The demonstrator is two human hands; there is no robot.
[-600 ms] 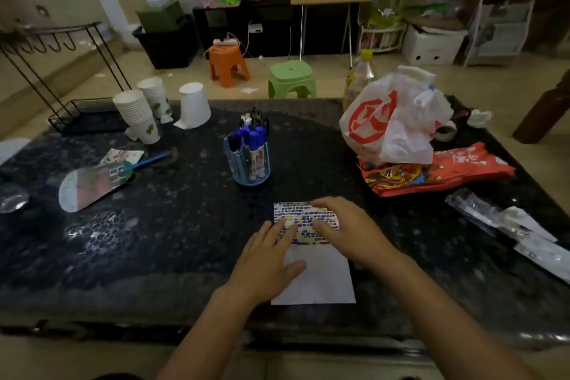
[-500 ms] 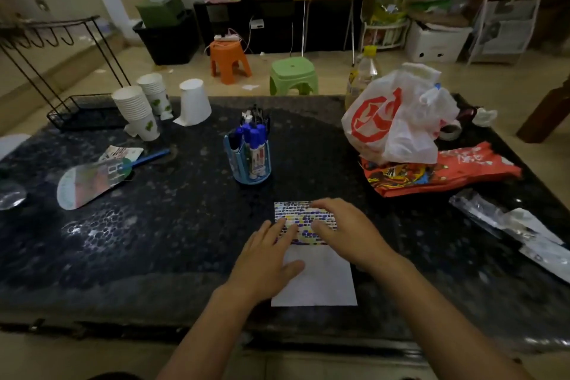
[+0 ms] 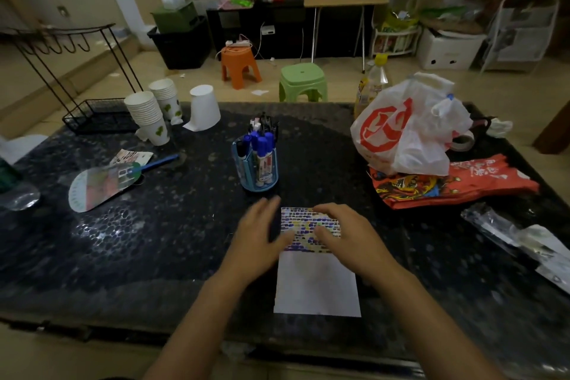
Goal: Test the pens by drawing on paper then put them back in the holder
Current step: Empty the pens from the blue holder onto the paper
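Dark speckled table (image 3: 154, 241) in a cluttered room — both hands at a sheet of paper, pens waiting in their holder.

Paper (image 3: 317, 284) lies at the near edge, its far strip already filled with coloured marks; the right hand (image 3: 345, 237) rests flat on that strip, fingers spread and holding nothing, while the left hand (image 3: 262, 237) hovers blurred just off the sheet's left edge, fingers extended and likewise empty. The blue holder (image 3: 257, 170) stands straight ahead, just beyond the far edge of the paper, with the pens (image 3: 262, 142) upright — long axes vertical, caps up. Judged from this layout, the left hand is the nearer to the holder, so a forward reach and a lift straight up would free a pen.
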